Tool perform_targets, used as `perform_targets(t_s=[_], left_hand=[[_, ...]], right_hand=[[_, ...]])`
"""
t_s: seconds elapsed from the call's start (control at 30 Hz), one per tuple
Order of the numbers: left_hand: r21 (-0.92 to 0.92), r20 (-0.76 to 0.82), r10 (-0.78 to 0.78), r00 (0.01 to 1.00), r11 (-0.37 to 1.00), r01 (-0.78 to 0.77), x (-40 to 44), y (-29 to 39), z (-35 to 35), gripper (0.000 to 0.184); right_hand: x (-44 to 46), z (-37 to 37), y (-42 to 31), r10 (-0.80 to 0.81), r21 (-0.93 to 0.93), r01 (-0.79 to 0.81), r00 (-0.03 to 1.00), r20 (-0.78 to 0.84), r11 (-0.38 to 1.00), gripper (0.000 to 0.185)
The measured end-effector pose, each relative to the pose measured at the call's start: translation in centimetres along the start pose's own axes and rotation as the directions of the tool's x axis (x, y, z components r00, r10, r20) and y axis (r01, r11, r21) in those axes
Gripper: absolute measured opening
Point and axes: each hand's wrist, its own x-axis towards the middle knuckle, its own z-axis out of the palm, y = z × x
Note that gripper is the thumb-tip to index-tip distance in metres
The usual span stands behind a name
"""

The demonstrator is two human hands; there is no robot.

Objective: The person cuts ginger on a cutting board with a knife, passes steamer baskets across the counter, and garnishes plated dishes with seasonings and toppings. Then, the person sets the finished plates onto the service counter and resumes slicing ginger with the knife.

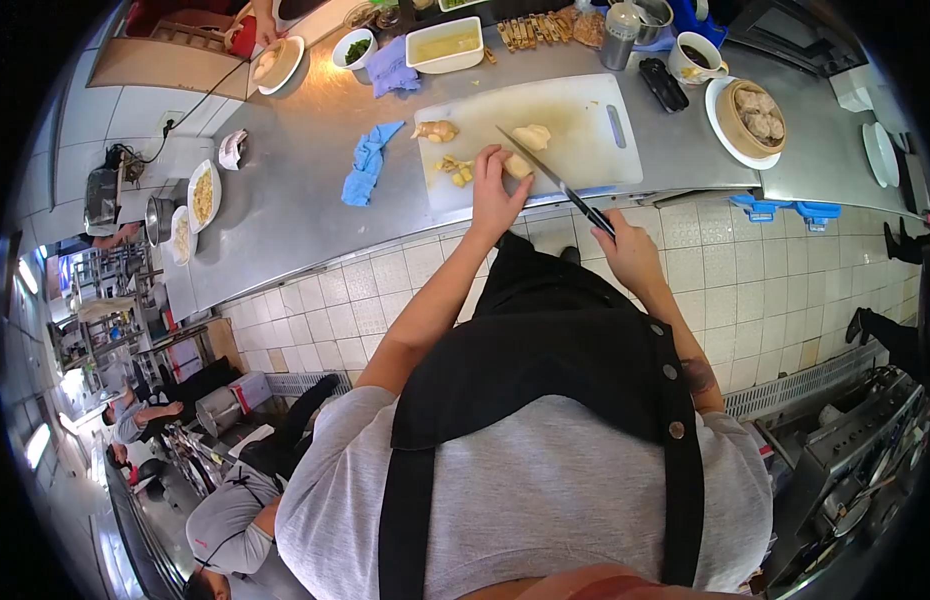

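My right hand (pixel 630 252) is wrapped round the black handle of a kitchen knife (pixel 553 175), whose blade slants up and left over the white cutting board (pixel 580 105). Under the fingers of my left hand (pixel 495 198), a peeled piece of ginger (pixel 519 166) is held against the board, close beside the blade. Another peeled ginger chunk (pixel 532 137) lies just beyond the knife. At the board's left side are an unpeeled ginger knob (pixel 436 130) and several small cut ginger bits (pixel 455 168).
Left of the board lies a blue cloth (pixel 369 165). Behind it stand a cream tub of liquid (pixel 445 48) and a purple cloth (pixel 393 68). A dumpling steamer (pixel 755 115), a mug (pixel 695 60) and a black object (pixel 664 85) sit at right. Other people work nearby.
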Motion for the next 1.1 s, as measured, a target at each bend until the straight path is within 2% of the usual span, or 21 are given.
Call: perform_targets(t_s=[0.17, 0.27, 0.4, 0.5, 0.53, 0.6, 0.63, 0.67, 0.7, 0.73, 0.87, 1.1], left_hand=[[0.072, -0.064, 0.065, 0.996, 0.996, -0.061, 0.2, -0.3, 0.3, 0.030], [0.125, -0.001, 0.129, 0.992, 0.984, -0.128, 0.2, -0.8, 0.3, 0.027], [0.149, -0.003, 0.219, 0.976, 0.965, -0.216, 0.2, -1.3, 0.4, 0.025], [0.190, -0.033, 0.223, 0.974, 0.959, -0.213, -0.2, -1.4, 0.8, 0.023], [0.173, 0.056, 0.167, 0.984, 0.969, -0.174, -0.5, -2.7, 0.9, 0.021], [0.198, 0.027, 0.176, 0.984, 0.964, -0.178, -0.8, -4.2, 2.0, 0.030], [0.165, 0.090, 0.082, 0.993, 0.982, -0.096, -0.9, -3.9, 1.8, 0.029], [0.229, 0.036, 0.149, 0.988, 0.961, -0.153, -1.1, -3.9, 2.1, 0.029], [0.209, 0.059, 0.150, 0.987, 0.965, -0.159, -1.0, -3.2, 1.5, 0.031], [0.177, 0.031, 0.192, 0.981, 0.965, -0.195, -0.9, -2.6, 1.1, 0.032], [0.093, -0.018, 0.202, 0.979, 0.975, -0.200, -0.6, -1.6, 0.4, 0.031], [0.111, -0.027, 0.258, 0.966, 0.961, -0.253, -0.3, -1.1, -0.2, 0.029]], right_hand=[[0.0, 0.3, 0.0, -0.007, -0.022, 0.008, 0.999, 0.033, 1.000, 0.028], [0.2, 0.1, -0.2, -0.012, -0.030, 0.013, 0.999, 0.032, 0.999, 0.028], [0.5, -0.6, -0.8, -0.010, -0.049, 0.013, 0.998, 0.059, 0.999, 0.026], [0.1, 0.2, 0.6, -0.028, -0.077, 0.034, 0.997, 0.072, 0.996, 0.027], [0.8, 0.3, 0.8, -0.078, -0.081, 0.082, 0.996, 0.051, 0.993, 0.027], [1.3, -0.3, 0.2, -0.079, -0.063, 0.083, 0.994, 0.070, 0.994, 0.026], [1.5, -0.1, 0.6, -0.079, -0.063, 0.084, 0.994, 0.078, 0.994, 0.025], [1.3, -0.7, 0.0, -0.069, -0.076, 0.075, 0.994, 0.085, 0.994, 0.025], [1.4, 0.2, 1.2, -0.156, -0.073, 0.158, 0.987, 0.039, 0.985, 0.027], [1.5, -0.1, 0.9, -0.109, -0.124, 0.119, 0.990, 0.087, 0.985, 0.027], [1.3, -1.2, -0.4, -0.086, -0.122, 0.096, 0.993, 0.081, 0.988, 0.026], [0.8, -1.5, -1.6, -0.042, -0.144, 0.053, 0.996, 0.079, 0.988, 0.026]])
